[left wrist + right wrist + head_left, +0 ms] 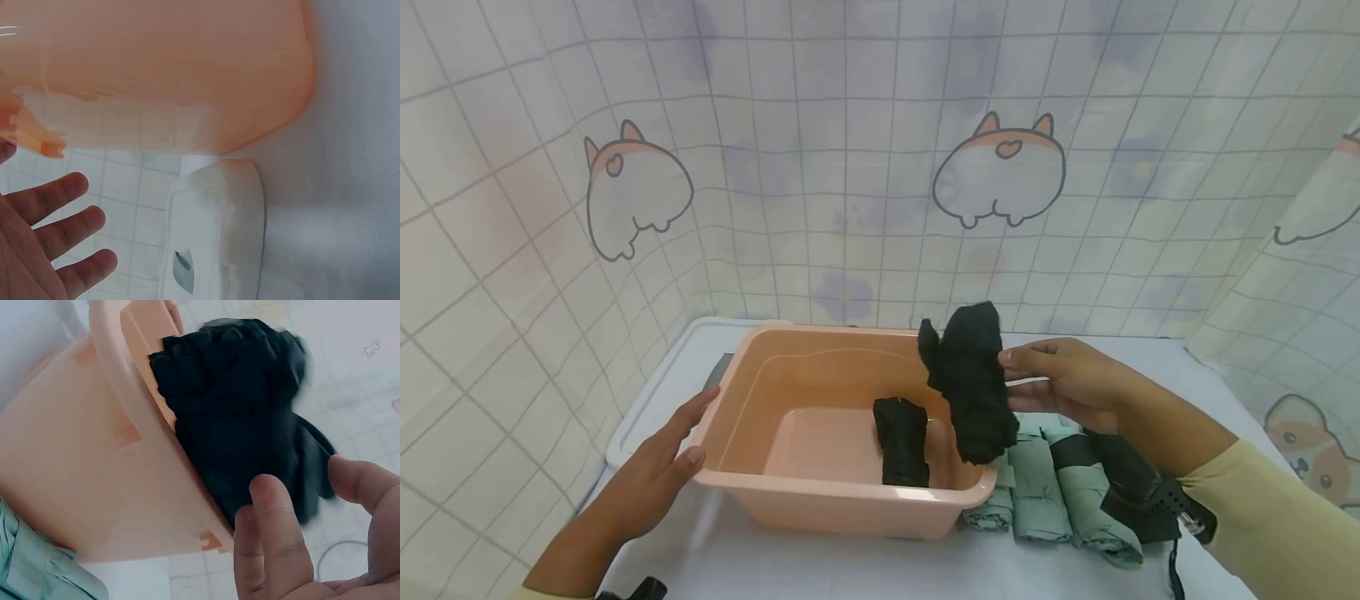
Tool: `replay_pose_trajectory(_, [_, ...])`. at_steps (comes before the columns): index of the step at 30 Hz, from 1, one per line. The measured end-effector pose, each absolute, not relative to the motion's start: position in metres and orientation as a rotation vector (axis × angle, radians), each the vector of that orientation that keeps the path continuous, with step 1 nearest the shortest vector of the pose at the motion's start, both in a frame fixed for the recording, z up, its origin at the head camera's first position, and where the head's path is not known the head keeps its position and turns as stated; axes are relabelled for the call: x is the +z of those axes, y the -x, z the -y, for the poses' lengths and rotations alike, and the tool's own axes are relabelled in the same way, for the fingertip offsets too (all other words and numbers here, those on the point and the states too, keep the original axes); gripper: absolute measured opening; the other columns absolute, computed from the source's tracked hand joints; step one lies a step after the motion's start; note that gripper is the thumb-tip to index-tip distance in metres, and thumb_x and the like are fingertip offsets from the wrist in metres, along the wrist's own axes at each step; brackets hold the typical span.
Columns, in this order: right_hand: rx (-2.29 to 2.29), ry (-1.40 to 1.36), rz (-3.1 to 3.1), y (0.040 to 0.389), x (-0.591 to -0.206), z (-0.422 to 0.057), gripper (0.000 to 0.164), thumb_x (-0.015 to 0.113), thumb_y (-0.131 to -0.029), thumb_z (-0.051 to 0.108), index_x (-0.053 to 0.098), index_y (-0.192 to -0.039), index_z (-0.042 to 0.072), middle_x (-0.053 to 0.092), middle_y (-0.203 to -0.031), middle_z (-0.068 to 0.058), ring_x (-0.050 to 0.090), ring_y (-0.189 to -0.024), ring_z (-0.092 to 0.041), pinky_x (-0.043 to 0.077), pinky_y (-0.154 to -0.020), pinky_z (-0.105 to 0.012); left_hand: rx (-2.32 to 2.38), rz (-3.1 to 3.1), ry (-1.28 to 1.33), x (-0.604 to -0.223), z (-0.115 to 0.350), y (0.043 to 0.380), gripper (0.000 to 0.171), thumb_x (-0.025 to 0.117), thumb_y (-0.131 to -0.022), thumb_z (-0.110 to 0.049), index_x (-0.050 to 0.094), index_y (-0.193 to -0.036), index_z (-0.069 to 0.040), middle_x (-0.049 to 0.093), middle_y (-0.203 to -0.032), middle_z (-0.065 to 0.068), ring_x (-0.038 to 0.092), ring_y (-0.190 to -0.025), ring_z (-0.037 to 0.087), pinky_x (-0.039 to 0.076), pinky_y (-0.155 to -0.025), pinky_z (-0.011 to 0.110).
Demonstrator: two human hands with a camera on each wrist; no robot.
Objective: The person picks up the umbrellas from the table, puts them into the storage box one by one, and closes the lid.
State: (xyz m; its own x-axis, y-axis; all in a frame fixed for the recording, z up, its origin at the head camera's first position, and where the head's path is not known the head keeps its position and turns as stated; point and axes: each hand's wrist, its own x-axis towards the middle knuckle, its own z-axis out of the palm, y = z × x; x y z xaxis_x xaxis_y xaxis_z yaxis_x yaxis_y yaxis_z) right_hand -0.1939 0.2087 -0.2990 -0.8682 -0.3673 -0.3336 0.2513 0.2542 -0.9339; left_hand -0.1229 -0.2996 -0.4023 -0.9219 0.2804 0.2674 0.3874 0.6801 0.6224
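A peach plastic tub [850, 498] stands on the white table in the head view. My left hand [651, 475] rests at its left rim with the thumb near the front corner. Relaxed, spread fingers [78, 222] show beside the tub's outer wall in the left wrist view. Over the right end of the tub, my right hand [1071, 383] holds a black rolled cloth [973, 387] between thumb and fingers, its loose flap sticking up on the left. Another black roll [901, 442] lies inside the tub, toward the right front.
Several pale green cloth rolls [1041, 492] lie to the right of the tub, partly under my right forearm. A white lidded box [209, 231] stands behind and left of the tub. A checked curtain [850, 167] with cartoon prints surrounds the table.
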Motion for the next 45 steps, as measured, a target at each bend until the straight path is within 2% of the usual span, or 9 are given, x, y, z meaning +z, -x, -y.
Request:
replay_pose_trajectory(5, [-1.661, 0.127, -2.068, 0.193, -0.301, -0.209, 0.067, 0.060, -0.106, 0.033, 0.035, -0.150, -0.011, 0.037, -0.153, -0.031, 0.055, -0.130, -0.042, 0.053, -0.094, -0.039, -1.088, 2.738, 0.558, -0.403, 0.300, 0.123, 0.059, 0.036, -0.108, -0.048, 0.022, -0.163, -0.036, 0.047, -0.150, 0.023, 0.058, -0.120, 0.046, 0.045, -0.085, 0.073])
replay_pose_trajectory(11, [-1.622, 0.108, -2.126, 0.193, -0.304, -0.214, 0.067, 0.057, -0.106, 0.035, 0.034, -0.151, -0.009, 0.039, -0.153, -0.031, 0.056, -0.129, -0.042, 0.053, -0.095, -0.042, -1.089, 2.740, 0.554, -0.403, 0.299, 0.123, 0.059, 0.037, -0.108, -0.047, 0.022, -0.163, -0.036, 0.047, -0.150, 0.024, 0.059, -0.118, 0.044, 0.046, -0.085, 0.072])
replay_pose_trajectory(18, [-1.497, 0.112, -2.248, 0.193, -0.311, -0.228, 0.072, 0.060, -0.104, 0.041, 0.035, -0.151, -0.006, 0.040, -0.152, -0.028, 0.056, -0.128, -0.041, 0.052, -0.097, -0.047, -1.088, 2.757, 0.533, -0.402, 0.298, 0.123, 0.059, 0.035, -0.108, -0.049, 0.020, -0.163, -0.038, 0.045, -0.151, 0.026, 0.056, -0.122, 0.052, 0.045, -0.084, 0.075])
replay_pose_trajectory(23, [-1.421, 0.106, -2.307, 0.190, -0.319, -0.245, 0.073, 0.060, -0.103, 0.043, 0.035, -0.152, -0.006, 0.042, -0.151, -0.027, 0.058, -0.126, -0.038, 0.052, -0.098, -0.048, -1.103, 2.742, 0.563, -0.401, 0.299, 0.124, 0.059, 0.034, -0.108, -0.050, 0.020, -0.164, -0.036, 0.045, -0.151, 0.027, 0.056, -0.122, 0.052, 0.045, -0.084, 0.075])
replay_pose_trajectory(28, [-1.432, 0.087, -2.286, 0.189, -0.329, -0.264, 0.073, 0.059, -0.104, 0.041, 0.033, -0.152, -0.008, 0.042, -0.151, -0.029, 0.058, -0.124, -0.037, 0.052, -0.097, -0.046, -1.099, 2.738, 0.580, -0.401, 0.301, 0.125, 0.059, 0.034, -0.108, -0.051, 0.020, -0.164, -0.036, 0.045, -0.151, 0.027, 0.055, -0.122, 0.053, 0.045, -0.084, 0.074])
replay_pose_trajectory(36, [-1.445, 0.093, -2.254, 0.186, -0.343, -0.290, 0.072, 0.050, -0.109, 0.040, 0.027, -0.153, -0.012, 0.037, -0.152, -0.033, 0.058, -0.124, -0.036, 0.053, -0.096, -0.041, -1.090, 2.747, 0.565, -0.403, 0.302, 0.125, 0.060, 0.033, -0.108, -0.052, 0.020, -0.164, -0.037, 0.045, -0.151, 0.027, 0.055, -0.121, 0.053, 0.045, -0.083, 0.074])
replay_pose_trajectory(45, [-1.411, 0.043, -2.270, 0.180, -0.351, -0.314, 0.071, 0.051, -0.109, 0.038, 0.027, -0.152, -0.013, 0.040, -0.149, -0.034, 0.057, -0.124, -0.039, 0.055, -0.093, -0.042, -1.069, 2.761, 0.529, -0.404, 0.301, 0.124, 0.059, 0.034, -0.107, -0.051, 0.020, -0.163, -0.038, 0.047, -0.150, 0.025, 0.056, -0.122, 0.052, 0.047, -0.083, 0.073])
